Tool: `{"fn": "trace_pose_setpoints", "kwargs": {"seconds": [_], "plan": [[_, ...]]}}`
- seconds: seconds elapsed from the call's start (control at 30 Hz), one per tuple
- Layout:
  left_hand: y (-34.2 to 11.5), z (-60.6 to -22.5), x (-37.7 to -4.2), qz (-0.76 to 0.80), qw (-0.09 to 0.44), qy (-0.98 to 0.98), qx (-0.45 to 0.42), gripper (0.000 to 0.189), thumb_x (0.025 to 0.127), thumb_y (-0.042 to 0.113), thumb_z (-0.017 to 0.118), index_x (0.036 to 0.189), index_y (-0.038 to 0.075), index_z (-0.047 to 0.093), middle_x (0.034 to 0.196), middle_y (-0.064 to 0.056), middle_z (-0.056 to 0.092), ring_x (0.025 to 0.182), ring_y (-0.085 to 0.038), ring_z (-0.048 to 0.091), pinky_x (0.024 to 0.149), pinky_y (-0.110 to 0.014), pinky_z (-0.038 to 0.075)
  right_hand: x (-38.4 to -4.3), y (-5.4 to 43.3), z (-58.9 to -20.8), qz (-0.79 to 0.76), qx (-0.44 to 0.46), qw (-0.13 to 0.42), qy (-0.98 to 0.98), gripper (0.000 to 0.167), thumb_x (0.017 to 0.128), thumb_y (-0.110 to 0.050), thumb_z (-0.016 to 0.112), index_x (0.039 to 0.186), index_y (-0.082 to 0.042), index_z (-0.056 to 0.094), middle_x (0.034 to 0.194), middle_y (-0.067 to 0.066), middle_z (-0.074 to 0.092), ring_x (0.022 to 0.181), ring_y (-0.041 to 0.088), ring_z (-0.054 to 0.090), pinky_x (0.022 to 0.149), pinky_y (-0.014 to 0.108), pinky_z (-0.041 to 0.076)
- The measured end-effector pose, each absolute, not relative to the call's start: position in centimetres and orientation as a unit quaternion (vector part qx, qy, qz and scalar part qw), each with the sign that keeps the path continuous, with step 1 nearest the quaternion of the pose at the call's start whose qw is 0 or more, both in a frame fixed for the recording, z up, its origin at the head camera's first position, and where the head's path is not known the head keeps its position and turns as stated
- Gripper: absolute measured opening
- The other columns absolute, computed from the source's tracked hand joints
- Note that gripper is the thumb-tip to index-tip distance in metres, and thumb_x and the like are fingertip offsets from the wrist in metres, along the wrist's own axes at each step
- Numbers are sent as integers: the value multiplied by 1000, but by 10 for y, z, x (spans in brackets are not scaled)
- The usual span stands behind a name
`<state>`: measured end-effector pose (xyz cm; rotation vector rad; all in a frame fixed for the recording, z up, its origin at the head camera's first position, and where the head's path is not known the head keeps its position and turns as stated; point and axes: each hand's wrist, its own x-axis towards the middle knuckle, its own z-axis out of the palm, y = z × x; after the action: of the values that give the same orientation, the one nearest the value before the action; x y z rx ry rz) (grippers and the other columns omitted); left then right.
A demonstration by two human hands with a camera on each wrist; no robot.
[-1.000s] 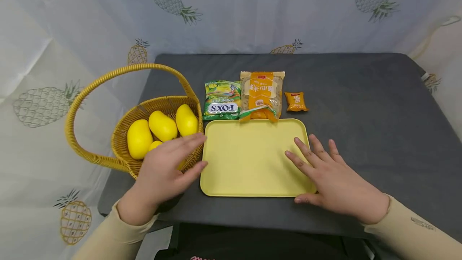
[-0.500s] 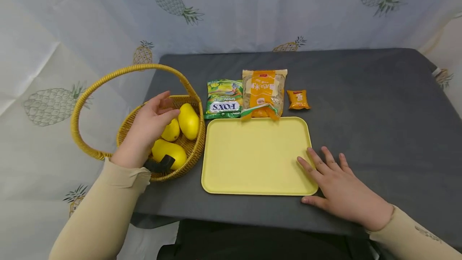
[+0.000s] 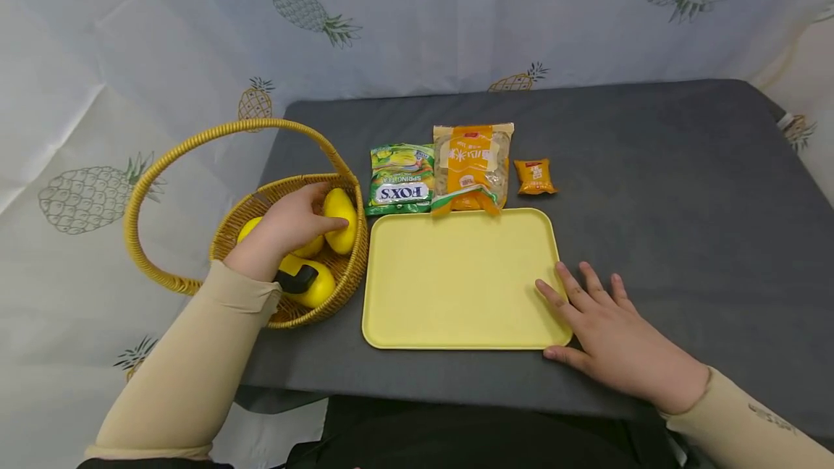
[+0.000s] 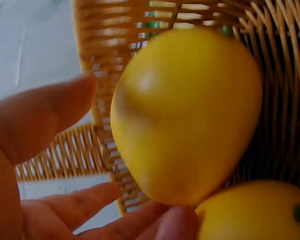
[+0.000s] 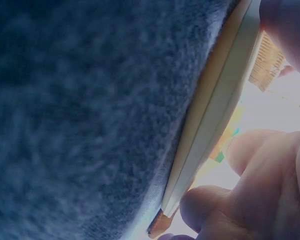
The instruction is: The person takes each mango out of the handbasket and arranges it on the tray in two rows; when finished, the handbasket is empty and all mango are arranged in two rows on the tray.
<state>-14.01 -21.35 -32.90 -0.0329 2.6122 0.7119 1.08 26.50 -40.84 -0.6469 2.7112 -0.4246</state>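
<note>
My left hand (image 3: 287, 219) reaches inside a yellow wicker basket (image 3: 360, 266) with an arched handle. It is around a yellow mango (image 3: 340, 203) at the basket's right side. In the left wrist view, the thumb stands apart from this mango (image 4: 190, 110), while the fingertips lie at its lower edge; whether they touch is unclear. A second mango (image 4: 255, 210) with a green stem end lies beside it. My right hand (image 3: 615, 346), fingers spread, rests at the right edge of a pale yellow tray (image 3: 462, 281). The right wrist view shows fingertips close to the tray's rim (image 5: 210, 115).
Behind the tray lie a green Fox's candy bag (image 3: 400, 179), a larger orange and clear snack bag (image 3: 472, 165) and a small orange packet (image 3: 536, 176). Another mango (image 3: 319, 289) sits at the basket's front. A dark grey cloth (image 3: 684, 237) covers the table.
My left hand has gone from beside the tray, up over the basket, then down among the mangoes to the right-hand one. My right hand has shifted slightly right along the tray edge.
</note>
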Motion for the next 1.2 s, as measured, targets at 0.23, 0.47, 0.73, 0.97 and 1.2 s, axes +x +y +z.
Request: {"fn": "trace_pose_setpoints", "kwargs": {"seconds": [0.23,0.47,0.73,0.97,1.2], "plan": [[-204,-340,-140,226,228,947,19,92,100,39,79,174,7,33,173,-24,42,154,-45,45,127,-63,37,9,264,-409,-148,-229,164,948,98,95,-59,81,175,-26,35,183,22,17,166,59,15,123,85,15],[-207,-342,-137,265,229,936,1,93,97,36,82,174,11,34,171,-23,44,143,-43,51,121,-61,43,8,264,-409,-147,-232,162,948,99,95,-58,81,175,-26,34,184,22,17,165,59,16,123,85,15],[-213,-333,-129,346,207,914,-32,94,96,30,84,175,19,34,174,-19,40,148,-42,48,118,-58,47,7,264,-410,-149,-231,164,947,100,94,-58,82,176,-25,33,184,22,17,165,58,16,123,85,15],[-213,-314,-107,436,169,882,-56,94,99,23,84,176,25,31,182,-9,28,160,-42,38,114,-57,54,7,264,-412,-155,-229,169,946,102,95,-60,81,177,-25,31,184,21,15,166,58,14,125,84,11],[-203,-307,-80,550,112,826,-41,90,100,11,81,175,25,34,176,-6,36,147,-31,48,100,-26,56,7,266,-413,-157,-227,171,946,103,96,-61,79,177,-25,27,185,20,12,167,58,12,126,83,7]]}}
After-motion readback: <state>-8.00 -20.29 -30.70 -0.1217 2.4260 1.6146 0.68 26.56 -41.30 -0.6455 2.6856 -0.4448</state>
